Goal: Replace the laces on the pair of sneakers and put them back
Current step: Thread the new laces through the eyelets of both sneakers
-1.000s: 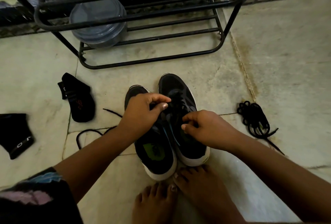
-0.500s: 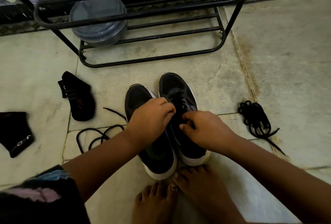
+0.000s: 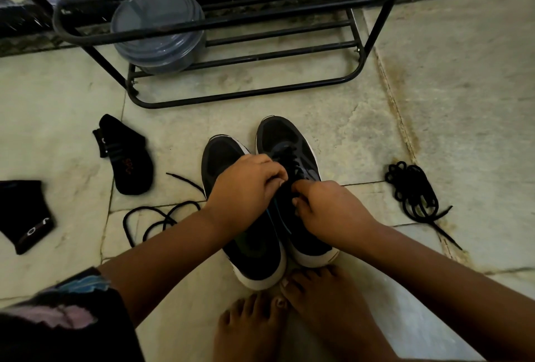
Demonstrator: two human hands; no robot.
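Observation:
Two black sneakers with white soles stand side by side on the floor, the left sneaker [image 3: 223, 156] and the right sneaker [image 3: 285, 137], toes pointing away from me. My left hand [image 3: 246, 187] and my right hand [image 3: 330, 211] meet over the laces of the right sneaker, fingers curled and pinching the black lace there. A loose black lace [image 3: 150, 216] trails on the floor left of the shoes. A bundled black lace [image 3: 412, 190] lies to the right.
A black metal shoe rack [image 3: 240, 95] stands beyond the sneakers, with a grey lidded container [image 3: 157, 31] on its lowest shelf. Two black socks lie at the left, one sock [image 3: 127, 156] nearer the shoes, the other sock [image 3: 23, 214] at the edge. My bare feet [image 3: 289, 318] touch the heels.
My left hand has moved right and down from the left sneaker's tongue onto the right sneaker's laces, closing up against my right hand. The loose lace on the floor has shifted.

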